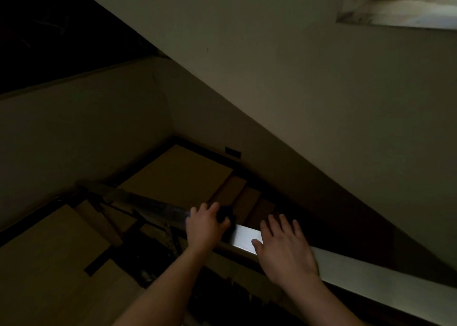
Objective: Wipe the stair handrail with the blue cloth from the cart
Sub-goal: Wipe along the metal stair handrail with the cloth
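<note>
The stairwell is dim. A flat, shiny metal handrail runs diagonally from the lower right down to the left. My left hand is closed on a dark blue cloth and presses it onto the top of the rail. My right hand lies flat on the rail just to the right, fingers spread and holding nothing. A short bright stretch of rail shows between the two hands. The cart is not in view.
Below the rail, tan stair treads descend to a landing with dark edging. A pale sloped wall rises on the right. Dark balusters stand under the rail. A lower flight lies at left.
</note>
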